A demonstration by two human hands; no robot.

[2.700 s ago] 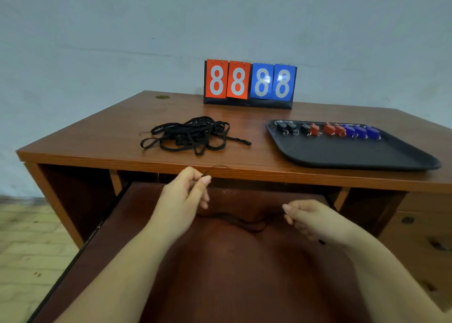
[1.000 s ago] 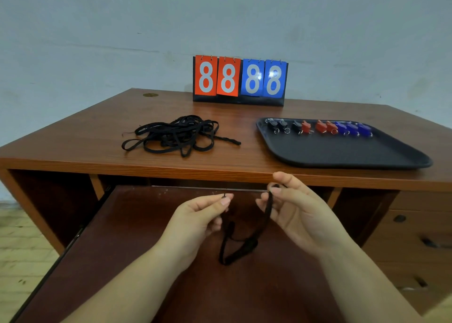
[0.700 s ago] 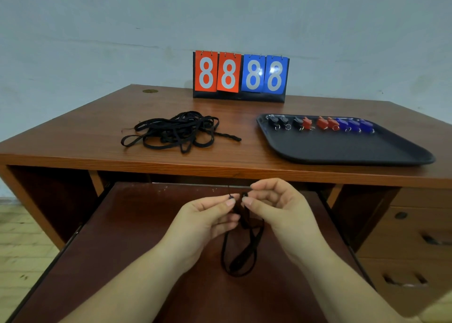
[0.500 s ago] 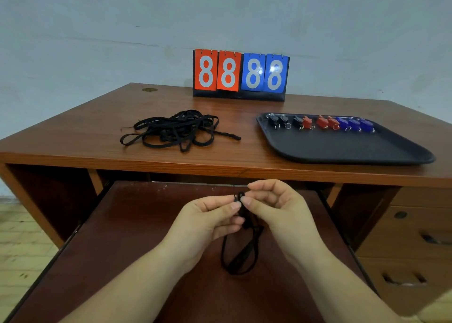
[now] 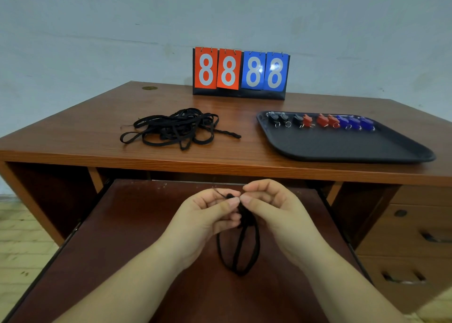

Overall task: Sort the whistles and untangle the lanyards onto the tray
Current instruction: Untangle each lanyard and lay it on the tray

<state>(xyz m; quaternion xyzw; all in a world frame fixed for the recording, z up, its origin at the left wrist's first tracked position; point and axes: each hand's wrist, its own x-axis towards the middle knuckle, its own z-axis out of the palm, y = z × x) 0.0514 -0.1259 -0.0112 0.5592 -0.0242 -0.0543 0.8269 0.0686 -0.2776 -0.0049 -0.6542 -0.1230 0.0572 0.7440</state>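
Observation:
My left hand (image 5: pixel 205 215) and my right hand (image 5: pixel 271 210) meet above the pull-out shelf, both pinching one black lanyard (image 5: pixel 238 249) at its top. Its folded loops hang down between my wrists. A tangled heap of black lanyards (image 5: pixel 173 129) lies on the desk at the left. The black tray (image 5: pixel 342 146) sits on the desk at the right. Along its far edge stands a row of whistles: black whistles (image 5: pixel 281 119), red whistles (image 5: pixel 322 121), blue whistles (image 5: pixel 354 122).
A flip scoreboard (image 5: pixel 241 74) showing 8888 stands at the back of the wooden desk (image 5: pixel 73 132). The brown pull-out shelf (image 5: pixel 127 237) extends under my hands. Drawers (image 5: pixel 415 237) with handles are at the lower right.
My hands have come together from being spread apart. The lanyard that stretched between them is now gathered into hanging loops, pinched at the top by both hands.

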